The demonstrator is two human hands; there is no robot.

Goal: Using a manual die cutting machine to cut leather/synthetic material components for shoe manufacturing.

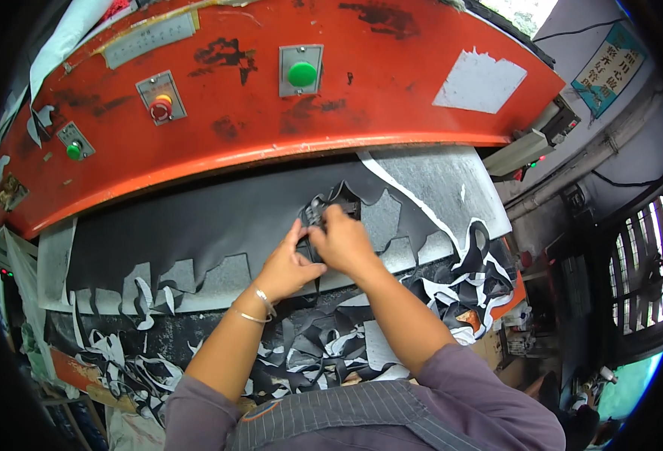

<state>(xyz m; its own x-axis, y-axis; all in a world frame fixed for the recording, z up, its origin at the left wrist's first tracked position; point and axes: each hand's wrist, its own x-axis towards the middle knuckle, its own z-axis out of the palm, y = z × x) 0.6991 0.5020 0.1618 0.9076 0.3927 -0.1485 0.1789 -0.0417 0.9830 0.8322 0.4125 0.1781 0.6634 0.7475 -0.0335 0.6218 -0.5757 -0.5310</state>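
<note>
Hands meet at the centre of the frame, both reaching up from the lower edge over a dark sheet. The right hand (pixel 344 242) is curled, its fingers closed on a small dark metal cutting die (pixel 318 213) that rests on the sheet just above the knuckles. The left hand (pixel 286 267), with thin bracelets on the wrist, touches the right one from the left side of the frame, its fingertips pinched at the die's lower edge; how firmly it grips cannot be told. The die sits on a wide black sheet of material (pixel 218 225) that spreads across the middle of the picture, its lower edge jagged where shapes have been cut out. To the right, a grey sheet (pixel 436 188) with a white edge overlaps it. Below both sheets, along the lower middle and lower right, lies a tangle of black and white scraps (pixel 324 346). Above the hands, a curved red machine head (pixel 271 113) fills the upper part of the frame, carrying a green button (pixel 302 74) at upper centre and a red button (pixel 161 109) to its left.
</note>
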